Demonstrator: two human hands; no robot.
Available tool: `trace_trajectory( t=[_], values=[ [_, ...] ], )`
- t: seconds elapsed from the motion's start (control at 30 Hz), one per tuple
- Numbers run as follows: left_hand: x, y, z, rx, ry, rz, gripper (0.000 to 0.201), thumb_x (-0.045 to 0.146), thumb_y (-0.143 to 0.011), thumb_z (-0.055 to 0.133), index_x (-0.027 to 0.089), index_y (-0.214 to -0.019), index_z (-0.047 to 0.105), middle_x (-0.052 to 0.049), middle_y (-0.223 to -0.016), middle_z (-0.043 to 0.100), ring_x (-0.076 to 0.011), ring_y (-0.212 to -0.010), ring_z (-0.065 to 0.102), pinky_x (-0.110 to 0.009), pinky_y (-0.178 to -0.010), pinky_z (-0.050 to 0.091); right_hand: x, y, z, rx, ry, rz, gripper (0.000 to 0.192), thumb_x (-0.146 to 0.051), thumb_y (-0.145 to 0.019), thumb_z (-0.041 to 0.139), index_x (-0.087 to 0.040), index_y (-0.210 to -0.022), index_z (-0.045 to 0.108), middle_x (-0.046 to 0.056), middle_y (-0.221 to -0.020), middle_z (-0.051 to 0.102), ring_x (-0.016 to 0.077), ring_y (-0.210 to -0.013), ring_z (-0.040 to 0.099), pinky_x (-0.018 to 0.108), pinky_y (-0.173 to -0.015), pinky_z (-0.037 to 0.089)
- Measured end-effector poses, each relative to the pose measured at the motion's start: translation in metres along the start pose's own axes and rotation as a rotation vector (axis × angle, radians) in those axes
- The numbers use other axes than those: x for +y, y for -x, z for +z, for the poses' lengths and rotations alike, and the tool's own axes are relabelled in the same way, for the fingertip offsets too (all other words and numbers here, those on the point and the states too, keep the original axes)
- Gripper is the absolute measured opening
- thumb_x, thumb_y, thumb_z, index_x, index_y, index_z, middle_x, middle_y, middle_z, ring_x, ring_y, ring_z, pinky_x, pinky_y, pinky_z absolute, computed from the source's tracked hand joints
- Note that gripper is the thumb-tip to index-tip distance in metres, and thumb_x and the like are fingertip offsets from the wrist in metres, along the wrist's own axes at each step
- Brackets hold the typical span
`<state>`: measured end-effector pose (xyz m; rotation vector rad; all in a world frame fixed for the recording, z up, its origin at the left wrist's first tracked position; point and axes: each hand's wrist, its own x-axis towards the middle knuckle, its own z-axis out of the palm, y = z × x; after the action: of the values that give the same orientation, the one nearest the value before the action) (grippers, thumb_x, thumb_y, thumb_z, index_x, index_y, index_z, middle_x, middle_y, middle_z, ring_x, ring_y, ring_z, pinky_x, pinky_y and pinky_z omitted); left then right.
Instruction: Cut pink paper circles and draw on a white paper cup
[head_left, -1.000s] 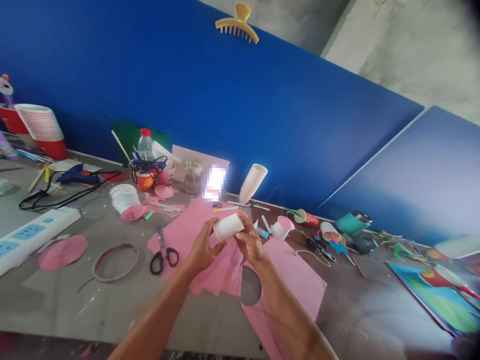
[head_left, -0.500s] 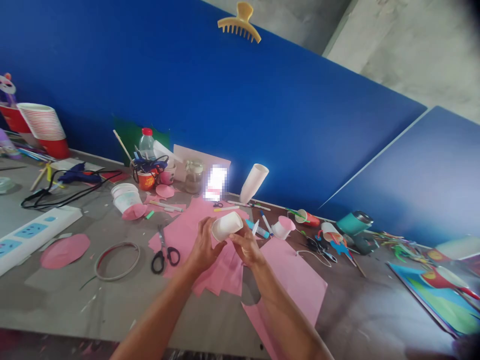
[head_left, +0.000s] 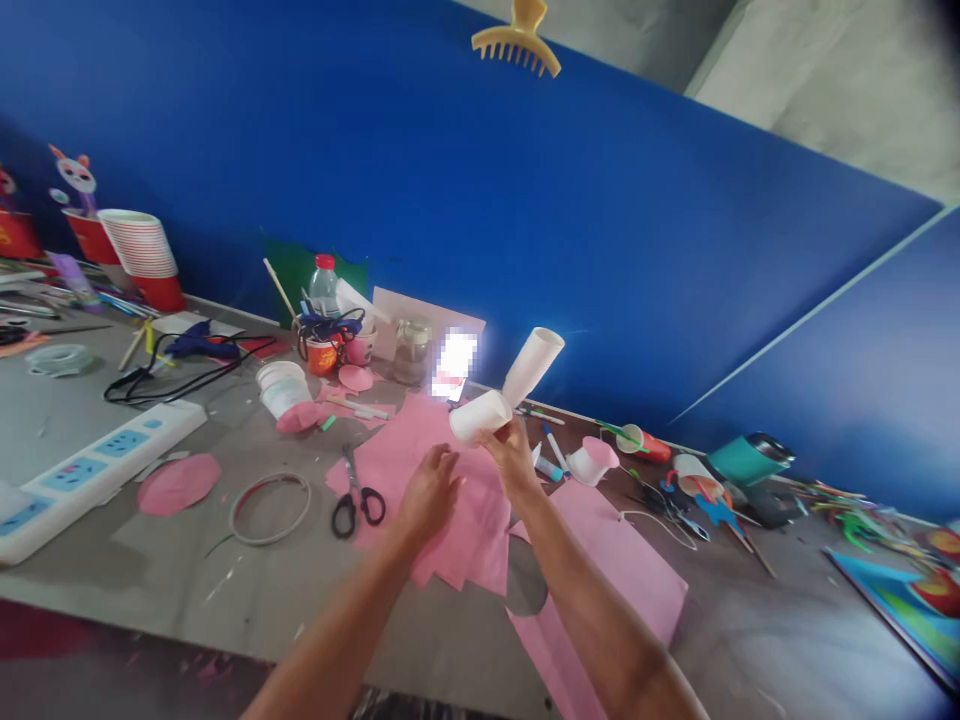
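Note:
A white paper cup (head_left: 480, 416) lies tilted on its side in the air, held from the right and below by my right hand (head_left: 511, 460). My left hand (head_left: 432, 492) is apart from the cup, lower and to its left, with loosely bent fingers and nothing in them. Beneath both hands spread overlapping pink paper sheets (head_left: 472, 530). Black-handled scissors (head_left: 357, 498) rest to the left of my left hand. Behind the held cup, a tall stack of white cups (head_left: 534, 362) leans near the blue partition.
A phone (head_left: 454, 364) with a bright, blurred screen leans at the back beside a glass jar (head_left: 412, 350). On the left are a tape roll (head_left: 270, 510), a pink paper disc (head_left: 180, 484) and a power strip (head_left: 105, 470). A pink-topped cup (head_left: 592, 460) and a teal bottle (head_left: 750, 458) are on the right.
My left hand has come off the cup and dropped lower. My right hand has moved the cup up and to the right. The whole view has shifted leftward.

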<state>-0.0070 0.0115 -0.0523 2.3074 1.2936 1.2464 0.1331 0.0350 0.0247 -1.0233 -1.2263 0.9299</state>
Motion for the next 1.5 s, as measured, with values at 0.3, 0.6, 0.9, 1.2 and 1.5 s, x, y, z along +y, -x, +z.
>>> trace_trajectory(
  t=[0.3,0.6,0.9,1.2,1.5],
  values=[
    [0.01,-0.001,-0.006,-0.236,-0.132,0.0,0.027,0.013,-0.084,0.058,0.016,-0.112,0.061,-0.015,-0.12,0.066,-0.0297,-0.119,0.057,-0.052,-0.107,0.042,0.029,-0.031,0.06,-0.215,0.368,-0.055,0.041,-0.031,-0.067,0.073,-0.023,-0.107,0.067,0.007,-0.104,0.068,0.0234,-0.092,0.062,0.039,-0.086,0.052],
    [0.009,0.001,-0.005,-0.167,-0.14,0.015,0.024,0.011,-0.086,0.052,0.017,-0.106,0.065,-0.016,-0.111,0.069,-0.0325,-0.116,0.058,-0.057,-0.107,0.04,0.043,-0.04,0.08,-0.258,0.472,-0.057,0.049,-0.027,-0.063,0.077,-0.021,-0.11,0.064,0.005,-0.109,0.066,0.0234,-0.102,0.058,0.039,-0.093,0.047],
    [0.01,-0.007,-0.022,-0.144,-0.183,-0.082,0.015,0.016,-0.091,0.05,0.019,-0.091,0.065,-0.011,-0.099,0.07,-0.0283,-0.101,0.061,-0.053,-0.102,0.041,0.037,-0.031,0.006,0.019,0.758,0.06,0.046,-0.024,-0.063,0.076,-0.021,-0.105,0.057,0.012,-0.114,0.062,0.0353,-0.12,0.049,0.052,-0.108,0.032],
    [0.003,-0.003,-0.018,-0.168,-0.19,-0.044,0.02,0.017,-0.091,0.046,0.021,-0.09,0.065,-0.008,-0.095,0.073,-0.0267,-0.097,0.063,-0.054,-0.105,0.036,0.033,-0.017,-0.029,-0.037,0.88,0.196,0.062,-0.022,-0.047,0.086,-0.022,-0.105,0.063,0.011,-0.106,0.067,0.036,-0.109,0.059,0.047,-0.092,0.045],
    [0.002,-0.004,-0.016,-0.104,-0.169,-0.051,0.022,0.016,-0.091,0.045,0.021,-0.087,0.065,-0.006,-0.095,0.074,-0.0253,-0.094,0.065,-0.053,-0.105,0.037,-0.016,-0.067,-0.079,0.046,0.889,0.115,0.023,-0.02,-0.077,0.063,-0.022,-0.099,0.071,0.006,-0.1,0.07,0.0256,-0.102,0.064,0.038,-0.092,0.047]
  ],
)
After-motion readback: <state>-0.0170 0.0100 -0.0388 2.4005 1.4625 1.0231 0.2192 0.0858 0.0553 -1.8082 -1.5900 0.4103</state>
